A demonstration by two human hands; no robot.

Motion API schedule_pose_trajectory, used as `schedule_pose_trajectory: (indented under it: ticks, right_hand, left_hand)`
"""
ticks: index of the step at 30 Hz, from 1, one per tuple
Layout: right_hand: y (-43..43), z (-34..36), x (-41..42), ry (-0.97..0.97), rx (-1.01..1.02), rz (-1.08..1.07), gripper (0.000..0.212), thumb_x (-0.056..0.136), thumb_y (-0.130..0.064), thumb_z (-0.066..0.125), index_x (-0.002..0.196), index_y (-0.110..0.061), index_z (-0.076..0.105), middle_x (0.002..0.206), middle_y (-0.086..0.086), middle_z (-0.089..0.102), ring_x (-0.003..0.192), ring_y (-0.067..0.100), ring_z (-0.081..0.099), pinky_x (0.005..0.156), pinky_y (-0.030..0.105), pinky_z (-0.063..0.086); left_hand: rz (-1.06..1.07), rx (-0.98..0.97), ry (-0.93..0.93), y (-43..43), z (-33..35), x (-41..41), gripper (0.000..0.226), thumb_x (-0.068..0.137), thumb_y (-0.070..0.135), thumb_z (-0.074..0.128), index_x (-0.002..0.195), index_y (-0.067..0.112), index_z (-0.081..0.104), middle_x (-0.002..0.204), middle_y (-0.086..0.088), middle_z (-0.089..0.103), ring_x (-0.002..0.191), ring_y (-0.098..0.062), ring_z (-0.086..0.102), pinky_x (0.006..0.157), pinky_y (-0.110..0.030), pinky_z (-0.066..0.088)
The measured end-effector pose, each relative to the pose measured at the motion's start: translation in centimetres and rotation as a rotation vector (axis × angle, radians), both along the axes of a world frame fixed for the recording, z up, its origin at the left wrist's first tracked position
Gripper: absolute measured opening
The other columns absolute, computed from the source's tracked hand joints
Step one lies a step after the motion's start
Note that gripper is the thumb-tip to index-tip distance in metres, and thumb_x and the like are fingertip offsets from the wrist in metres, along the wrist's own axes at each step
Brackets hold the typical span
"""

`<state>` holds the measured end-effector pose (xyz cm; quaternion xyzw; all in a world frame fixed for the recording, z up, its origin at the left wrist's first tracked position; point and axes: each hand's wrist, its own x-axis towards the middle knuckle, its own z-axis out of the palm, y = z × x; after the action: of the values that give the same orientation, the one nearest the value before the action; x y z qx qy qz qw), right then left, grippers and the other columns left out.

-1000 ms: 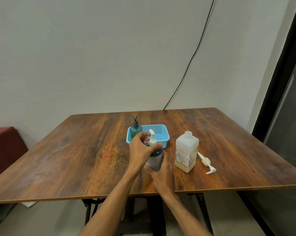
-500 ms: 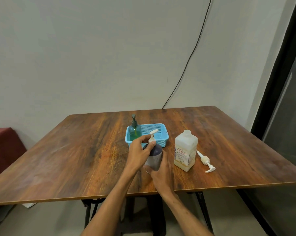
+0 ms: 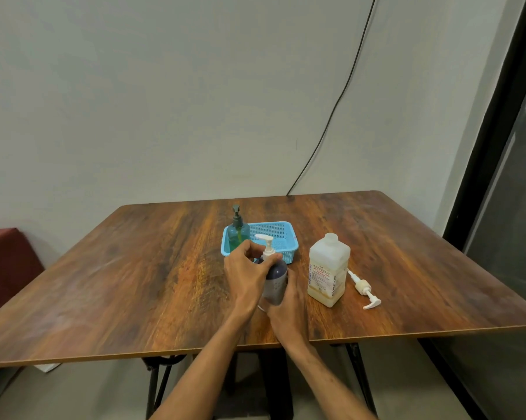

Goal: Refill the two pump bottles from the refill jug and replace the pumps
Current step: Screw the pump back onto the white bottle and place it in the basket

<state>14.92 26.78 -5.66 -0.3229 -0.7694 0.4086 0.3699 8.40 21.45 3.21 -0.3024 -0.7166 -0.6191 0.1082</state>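
Note:
A dark pump bottle [image 3: 275, 280] stands on the table in front of me, its white pump [image 3: 266, 246] on top. My left hand [image 3: 247, 272] grips the pump's collar, fingers curled round it. My right hand [image 3: 287, 295] holds the bottle's lower body from the near right. A green pump bottle [image 3: 238, 231] with a dark pump stands in the left end of a blue basket [image 3: 281, 237]. The open white refill jug [image 3: 328, 272], holding a little pale liquid, stands to the right. Its loose white pump [image 3: 363, 287] lies on the table beside it.
The wooden table [image 3: 134, 268] reaches to the grey wall. A black cable [image 3: 331, 116] runs down the wall to the table's back edge. A red seat [image 3: 4, 265] is at the left. A dark door frame [image 3: 491, 147] stands at the right.
The white pump's nozzle has turned round on the dark bottle under my left hand's fingers, from pointing away to pointing left. My right hand has stayed on the bottle.

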Motion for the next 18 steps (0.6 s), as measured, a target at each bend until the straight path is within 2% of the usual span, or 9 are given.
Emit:
schedule_pose_trajectory:
  ticks: [3, 8, 10, 13, 15, 18]
  right_hand:
    - [0.1, 0.1, 0.0, 0.01, 0.003, 0.005, 0.09, 0.07, -0.041, 0.085, 0.145, -0.033, 0.035, 0.143, -0.007, 0.05, 0.13, 0.012, 0.049, 0.104, 0.041, 0.05]
    - [0.2, 0.3, 0.1, -0.001, 0.029, 0.007, 0.088, 0.069, -0.04, 0.087, 0.141, -0.03, 0.037, 0.139, -0.006, 0.052, 0.126, 0.013, 0.049, 0.102, 0.037, 0.049]
    - [0.2, 0.4, 0.1, -0.001, 0.035, 0.006, 0.089, 0.069, -0.041, 0.087, 0.142, -0.027, 0.038, 0.14, -0.005, 0.052, 0.126, 0.013, 0.048, 0.103, 0.036, 0.048]
    - [0.1, 0.5, 0.2, -0.005, 0.036, 0.0, 0.089, 0.071, -0.038, 0.086, 0.145, -0.026, 0.037, 0.144, -0.004, 0.049, 0.132, 0.015, 0.047, 0.108, 0.036, 0.044]
    - [0.0, 0.4, 0.2, -0.022, 0.064, -0.02, 0.087, 0.073, -0.039, 0.084, 0.146, -0.026, 0.037, 0.148, -0.004, 0.047, 0.136, 0.015, 0.044, 0.113, 0.035, 0.04]
    - [0.1, -0.1, 0.0, -0.046, 0.114, -0.057, 0.086, 0.075, -0.045, 0.081, 0.146, -0.028, 0.035, 0.15, -0.004, 0.047, 0.138, 0.014, 0.044, 0.113, 0.04, 0.041]
  left_hand:
    - [-0.072, -0.034, 0.025, -0.4, -0.1, -0.5, 0.019, 0.078, 0.021, 0.083, 0.09, 0.015, 0.071, 0.089, 0.01, 0.07, 0.083, -0.002, 0.067, 0.071, -0.011, 0.054]
    - [-0.235, -0.165, -0.019, -0.8, 0.2, -1.2, 0.019, 0.092, 0.016, 0.067, 0.111, 0.017, 0.066, 0.105, 0.015, 0.064, 0.098, 0.005, 0.061, 0.076, -0.005, 0.048]
    - [-0.284, -0.204, -0.041, -0.8, 0.0, -1.5, 0.022, 0.097, 0.015, 0.06, 0.118, 0.018, 0.064, 0.112, 0.014, 0.063, 0.107, 0.0, 0.06, 0.081, -0.01, 0.051]
    - [-0.235, -0.186, -0.045, -0.6, -0.6, -1.5, 0.027, 0.097, 0.016, 0.059, 0.124, 0.02, 0.059, 0.122, 0.011, 0.058, 0.115, -0.008, 0.056, 0.095, -0.027, 0.052]
    - [-0.145, -0.127, -0.08, -0.3, -0.5, -0.9, 0.031, 0.093, 0.022, 0.066, 0.123, 0.019, 0.059, 0.122, 0.008, 0.059, 0.111, -0.006, 0.056, 0.09, -0.021, 0.052]
    - [-0.039, -0.051, -0.069, 0.2, 0.0, 0.2, 0.045, 0.081, 0.034, 0.08, 0.118, 0.014, 0.063, 0.112, 0.007, 0.063, 0.101, -0.006, 0.061, 0.071, -0.006, 0.05]
